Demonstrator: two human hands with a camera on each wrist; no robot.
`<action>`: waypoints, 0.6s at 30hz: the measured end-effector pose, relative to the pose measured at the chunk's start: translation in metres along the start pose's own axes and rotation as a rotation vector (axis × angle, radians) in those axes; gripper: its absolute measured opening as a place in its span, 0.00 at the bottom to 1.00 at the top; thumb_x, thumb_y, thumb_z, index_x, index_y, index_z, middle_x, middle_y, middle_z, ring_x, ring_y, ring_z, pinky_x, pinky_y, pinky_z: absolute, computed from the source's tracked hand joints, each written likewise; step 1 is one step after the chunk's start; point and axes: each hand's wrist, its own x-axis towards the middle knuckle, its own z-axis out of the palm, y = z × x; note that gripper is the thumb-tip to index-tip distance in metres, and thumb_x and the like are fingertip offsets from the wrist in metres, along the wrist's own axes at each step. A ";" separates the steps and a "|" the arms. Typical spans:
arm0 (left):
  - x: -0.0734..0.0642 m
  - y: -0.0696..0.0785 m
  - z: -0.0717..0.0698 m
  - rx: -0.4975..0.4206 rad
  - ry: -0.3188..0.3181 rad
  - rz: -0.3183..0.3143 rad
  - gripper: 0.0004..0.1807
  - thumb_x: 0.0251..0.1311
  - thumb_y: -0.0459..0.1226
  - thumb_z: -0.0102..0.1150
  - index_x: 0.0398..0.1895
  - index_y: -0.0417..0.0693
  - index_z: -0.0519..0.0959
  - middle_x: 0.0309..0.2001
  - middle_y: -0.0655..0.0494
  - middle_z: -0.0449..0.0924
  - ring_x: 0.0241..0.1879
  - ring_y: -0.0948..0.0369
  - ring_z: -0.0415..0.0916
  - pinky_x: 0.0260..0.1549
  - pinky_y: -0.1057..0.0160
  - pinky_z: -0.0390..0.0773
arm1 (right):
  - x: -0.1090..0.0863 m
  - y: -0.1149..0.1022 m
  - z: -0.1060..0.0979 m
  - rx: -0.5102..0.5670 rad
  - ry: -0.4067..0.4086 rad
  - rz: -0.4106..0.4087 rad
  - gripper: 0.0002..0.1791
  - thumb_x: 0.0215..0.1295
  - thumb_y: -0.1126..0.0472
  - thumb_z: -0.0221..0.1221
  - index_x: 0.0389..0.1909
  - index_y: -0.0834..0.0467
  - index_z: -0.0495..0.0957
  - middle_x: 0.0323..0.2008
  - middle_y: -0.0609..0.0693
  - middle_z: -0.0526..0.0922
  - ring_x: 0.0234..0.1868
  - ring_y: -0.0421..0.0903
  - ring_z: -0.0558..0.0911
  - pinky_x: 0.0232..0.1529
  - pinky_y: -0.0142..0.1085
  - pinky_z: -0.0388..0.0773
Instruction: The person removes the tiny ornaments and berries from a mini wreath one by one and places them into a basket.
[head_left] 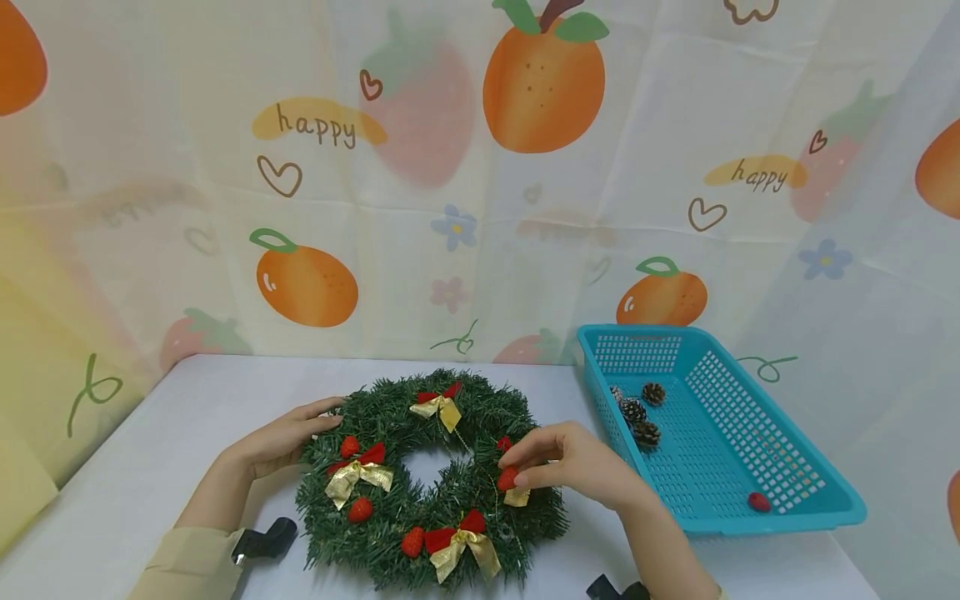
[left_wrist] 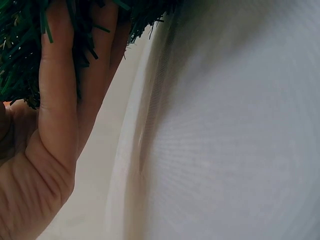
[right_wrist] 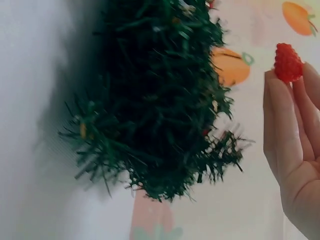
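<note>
A green tinsel Christmas wreath (head_left: 390,550) lies on the white table in the head view, with red-and-gold bows and several red berries on it. My right hand (head_left: 581,462) pinches a small red raspberry (right_wrist: 288,62) between thumb and fingertips. In the head view that raspberry is over the wreath's right side, in front of a bow partly hidden by the hand. My left hand (head_left: 288,433) rests against the wreath's left outer edge. Its fingers (left_wrist: 59,80) lie nearly straight along the greenery in the left wrist view, with some strands crossing them.
A turquoise plastic basket (head_left: 780,433) stands at the right, holding several pine cones (head_left: 647,434) and one red berry (head_left: 759,502). Behind the table hangs a fruit-printed curtain (head_left: 480,250). A black wrist strap (head_left: 266,542) sits at the left cuff.
</note>
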 end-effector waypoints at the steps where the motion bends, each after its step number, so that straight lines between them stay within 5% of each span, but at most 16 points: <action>1: 0.000 0.000 0.000 -0.002 0.000 0.000 0.39 0.76 0.50 0.43 0.81 0.48 0.40 0.79 0.32 0.26 0.75 0.30 0.21 0.69 0.27 0.37 | -0.001 -0.001 -0.002 0.004 0.011 0.001 0.17 0.63 0.58 0.66 0.51 0.60 0.84 0.49 0.60 0.87 0.44 0.40 0.86 0.48 0.38 0.84; 18: 0.000 0.001 0.001 -0.008 0.004 0.008 0.39 0.76 0.49 0.43 0.80 0.47 0.41 0.79 0.31 0.26 0.76 0.30 0.22 0.70 0.28 0.39 | -0.020 -0.004 -0.032 -0.016 0.198 -0.021 0.19 0.63 0.58 0.66 0.54 0.61 0.82 0.46 0.42 0.87 0.48 0.39 0.86 0.50 0.38 0.84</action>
